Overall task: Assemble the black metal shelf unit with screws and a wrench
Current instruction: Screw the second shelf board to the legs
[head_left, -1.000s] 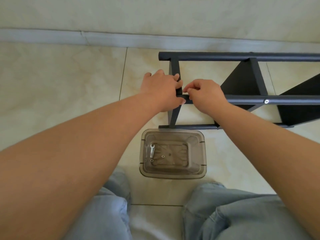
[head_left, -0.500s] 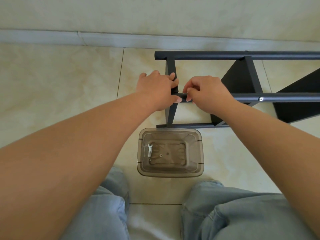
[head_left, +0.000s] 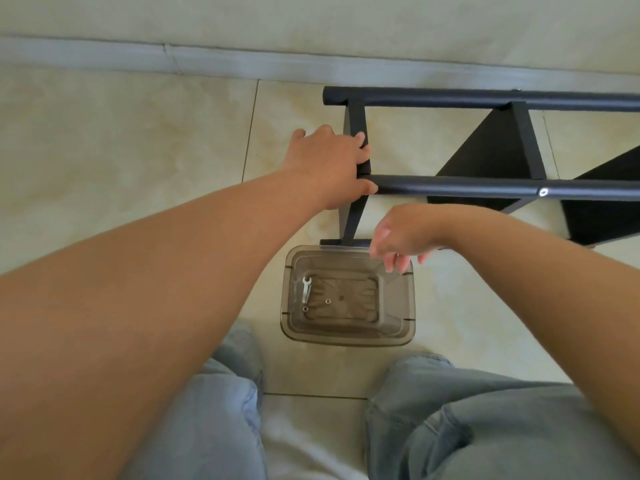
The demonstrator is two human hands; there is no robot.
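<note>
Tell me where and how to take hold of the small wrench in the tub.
Pinch the small silver wrench by its slim shank, coming straight down through the open top of the clear brown plastic tub. It lies flat on the tub's bottom, near the left wall, so a fingertip grip from above probably suits best.

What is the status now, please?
Left hand grips shelf frame. Right hand open above bin; wrench inside. Nothing in the way.

Single head-worn view, steeply down and forward, close over both arms and floor (head_left: pixel 138 140).
</note>
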